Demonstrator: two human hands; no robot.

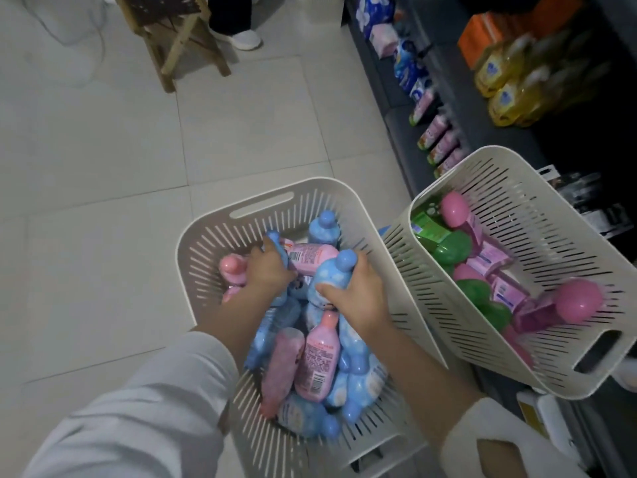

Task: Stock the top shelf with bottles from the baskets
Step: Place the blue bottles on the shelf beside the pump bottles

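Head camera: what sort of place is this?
Probably a small shop: a dark shelf rack holds rows of yellow bottles and pink packets, and two white baskets of bottles wait beside it.

The blue bottles (331,274) in the greyish-beige, slit-patterned left basket (213,236) are mottled with paler cloud-like spots, and the pink bottles (319,360) among them are printed with white barcode patches. The right basket (537,215) is coloured cream with dark slits, and green bottles (451,248) and pink-capped bottles (455,208) are seen in it. Yellow bottles (499,74) and orange boxes (482,32) are set against the dark shelf (458,81), and the floor (103,167) is tiled pale grey.
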